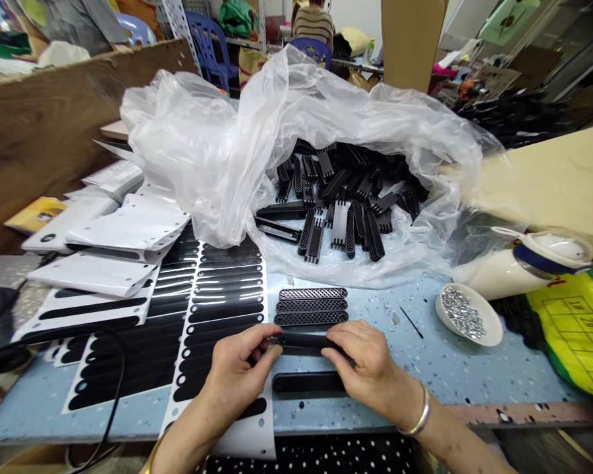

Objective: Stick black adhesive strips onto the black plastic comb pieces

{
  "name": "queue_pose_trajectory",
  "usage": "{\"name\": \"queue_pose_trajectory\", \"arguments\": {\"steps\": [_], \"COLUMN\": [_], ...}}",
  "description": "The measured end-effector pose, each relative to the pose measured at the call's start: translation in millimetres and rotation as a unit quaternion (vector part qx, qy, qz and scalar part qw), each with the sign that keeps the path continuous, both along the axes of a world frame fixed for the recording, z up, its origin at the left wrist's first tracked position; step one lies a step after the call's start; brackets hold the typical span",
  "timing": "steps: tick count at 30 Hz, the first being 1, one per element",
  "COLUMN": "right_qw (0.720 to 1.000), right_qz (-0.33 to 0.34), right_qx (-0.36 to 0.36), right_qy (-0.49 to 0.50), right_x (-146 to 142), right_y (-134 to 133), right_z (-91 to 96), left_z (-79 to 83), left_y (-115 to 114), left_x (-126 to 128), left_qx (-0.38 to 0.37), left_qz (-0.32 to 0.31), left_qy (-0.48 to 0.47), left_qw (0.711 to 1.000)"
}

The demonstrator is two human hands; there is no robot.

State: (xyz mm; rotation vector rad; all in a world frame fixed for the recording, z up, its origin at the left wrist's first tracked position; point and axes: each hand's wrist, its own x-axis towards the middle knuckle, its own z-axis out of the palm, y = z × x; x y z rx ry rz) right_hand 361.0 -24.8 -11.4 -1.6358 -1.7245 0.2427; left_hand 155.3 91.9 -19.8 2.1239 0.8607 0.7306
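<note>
A slim black plastic bar with rounded ends lies crosswise between my hands. My left hand pinches its left end between thumb and fingers. At the other end, my right hand grips it the same way. Just beyond sit several black bars with a lattice-patterned face, lined up side by side. A smooth-faced black bar rests on the blue table nearer to me, its right end partly behind my right hand. Sheets of black rounded adhesive strips spread out to the left, one partly under my left forearm.
A clear plastic bag spills a heap of black plastic parts at the back. On the right stand a white bowl of small metal pieces and a white bottle lying tilted. A thin black stick and black cable lie about.
</note>
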Motion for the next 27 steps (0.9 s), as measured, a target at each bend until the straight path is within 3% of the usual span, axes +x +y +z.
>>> {"name": "queue_pose_trajectory", "arguments": {"steps": [7,15,27], "right_qw": [0.998,0.989,0.992], "right_qz": [-0.006,-0.021,-0.002], "right_qx": [0.004,-0.006,0.01], "right_qy": [0.057,0.147,0.124], "right_x": [5.9,7.1,8.9], "right_y": [2.7,2.6,-0.5], "right_z": [-7.3,-8.0,-7.6], "left_z": [-3.0,-8.8,-4.3], "left_y": [2.2,3.3,4.3], "left_x": [-1.0,-2.1,1.6], "left_qx": [0.033,0.061,0.067], "left_qz": [-0.065,-0.054,-0.056], "left_qy": [-0.026,-0.032,-0.05], "left_qw": [0.997,0.996,0.995]}}
